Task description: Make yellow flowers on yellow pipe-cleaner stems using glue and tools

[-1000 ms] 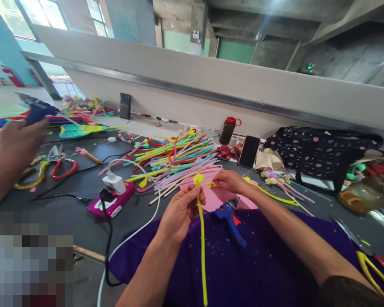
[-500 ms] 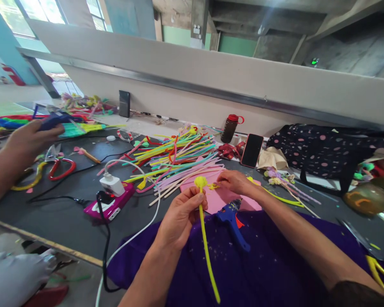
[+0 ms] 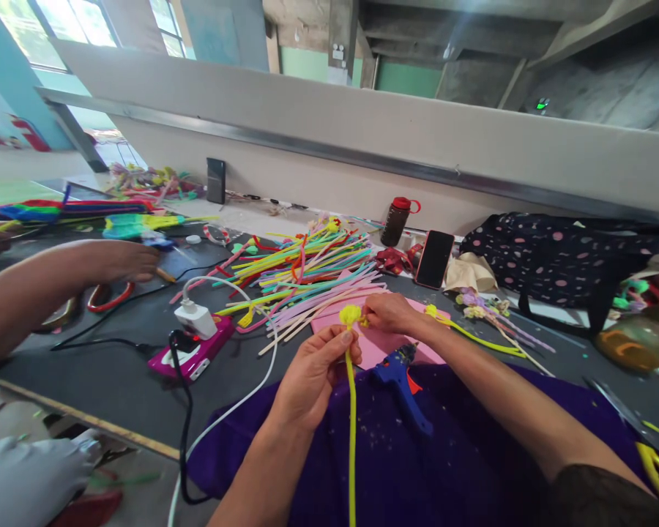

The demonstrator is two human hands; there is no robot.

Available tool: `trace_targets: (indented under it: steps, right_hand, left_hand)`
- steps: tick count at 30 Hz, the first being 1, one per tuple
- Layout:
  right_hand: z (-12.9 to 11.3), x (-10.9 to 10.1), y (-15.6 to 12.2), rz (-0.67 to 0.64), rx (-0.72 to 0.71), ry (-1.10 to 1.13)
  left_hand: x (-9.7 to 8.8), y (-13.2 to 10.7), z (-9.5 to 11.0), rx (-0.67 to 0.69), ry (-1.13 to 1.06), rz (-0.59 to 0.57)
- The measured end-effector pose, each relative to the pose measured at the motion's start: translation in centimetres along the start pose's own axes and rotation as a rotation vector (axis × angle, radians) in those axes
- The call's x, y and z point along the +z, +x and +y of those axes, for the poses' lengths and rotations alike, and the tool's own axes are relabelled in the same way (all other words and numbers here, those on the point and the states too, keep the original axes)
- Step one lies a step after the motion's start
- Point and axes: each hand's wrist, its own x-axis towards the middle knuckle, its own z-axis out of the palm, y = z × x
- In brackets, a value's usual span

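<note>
Upright in my left hand [image 3: 314,373] is a yellow pipe-cleaner flower [image 3: 350,315], its stem pinched between thumb and fingers just below the fuzzy head and its long end hanging down over my lap. My right hand [image 3: 392,313] is beside the head, fingertips closed on a small yellow fuzzy piece [image 3: 365,320] that touches or nearly touches it. Beneath the right hand lies a pink mat [image 3: 373,351]. A blue glue gun [image 3: 400,388] rests at the mat's near edge, on the purple cloth [image 3: 444,454] over my lap.
Behind my hands lies a heap of coloured pipe cleaners [image 3: 302,263]. A magenta power strip [image 3: 198,359] with cables sits left. A co-worker's hand [image 3: 115,261] reaches in near red-handled scissors [image 3: 110,296]. A bottle [image 3: 396,222], a phone [image 3: 435,258] and a dark bag [image 3: 571,256] stand behind.
My right hand has moved from the mat to the flower head, bringing the small yellow piece. The co-worker's hand has moved right and down, and a blue tool no longer shows raised in it.
</note>
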Motion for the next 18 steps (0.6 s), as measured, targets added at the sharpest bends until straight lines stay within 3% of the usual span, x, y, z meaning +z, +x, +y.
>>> trace_targets:
  steps: [8,18]
  right_hand:
    - [-1.6,-1.6,-3.7,0.101,0.044,0.481]
    - [-4.8,-1.6,-8.4,0.274,0.075,1.014]
  left_hand:
    - [0.0,0.4,-0.2,-0.070,-0.125,-0.093]
    - [0.3,0.9,-1.3,-0.112,-0.124,-0.160]
